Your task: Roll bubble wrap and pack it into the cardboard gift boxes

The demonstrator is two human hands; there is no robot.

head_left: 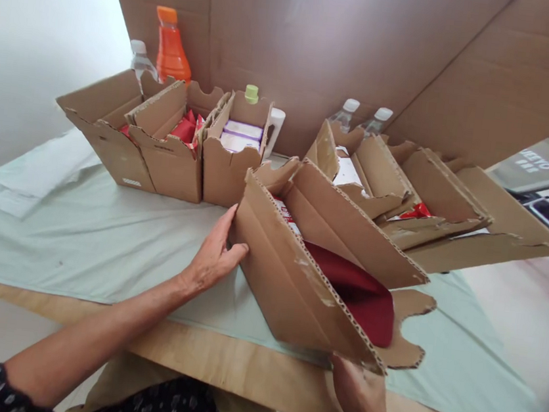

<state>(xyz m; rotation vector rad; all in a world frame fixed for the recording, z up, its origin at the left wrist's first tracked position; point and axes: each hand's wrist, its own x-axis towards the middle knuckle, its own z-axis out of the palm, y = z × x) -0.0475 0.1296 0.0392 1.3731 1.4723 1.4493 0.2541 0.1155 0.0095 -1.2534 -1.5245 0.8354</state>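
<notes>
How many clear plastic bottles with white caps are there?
3. One clear white-capped plastic bottle is left of the orange plastic bottle; a second and a third are behind the brown cardboard boxes at right. Others may be hidden.

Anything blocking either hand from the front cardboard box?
Nothing visible. The left hand is against the left end of the front cardboard box; the right hand meets its near edge, fingers mostly hidden.
</notes>
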